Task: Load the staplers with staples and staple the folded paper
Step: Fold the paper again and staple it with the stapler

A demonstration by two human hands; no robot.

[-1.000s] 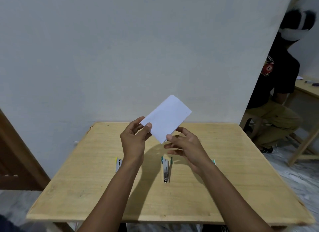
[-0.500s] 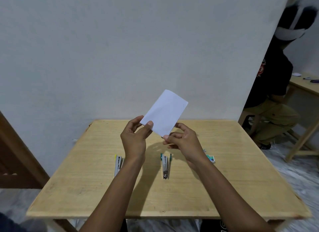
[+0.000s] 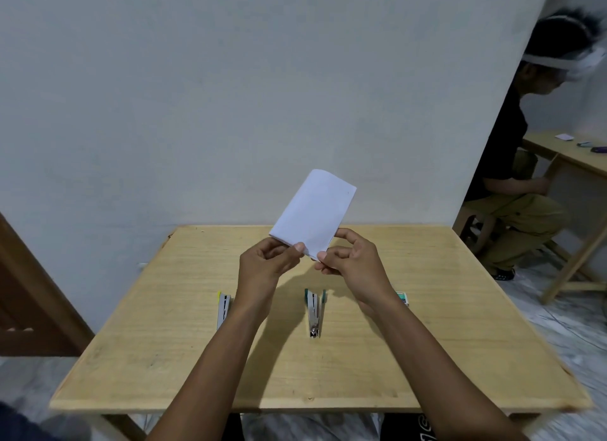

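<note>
Pinching the folded paper [image 3: 314, 213] in both hands [image 3: 262, 266], I judge stapling comes next: free my right hand [image 3: 353, 263] for the middle stapler [image 3: 314, 312].

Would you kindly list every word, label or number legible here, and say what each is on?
No text is legible.
Small box: label too small and blurred.
Dark garment at the bottom edge: white lettering, cropped, unreadable.
Folded paper: blank side showing.
Left stapler and middle stapler: no brand readable.
</note>
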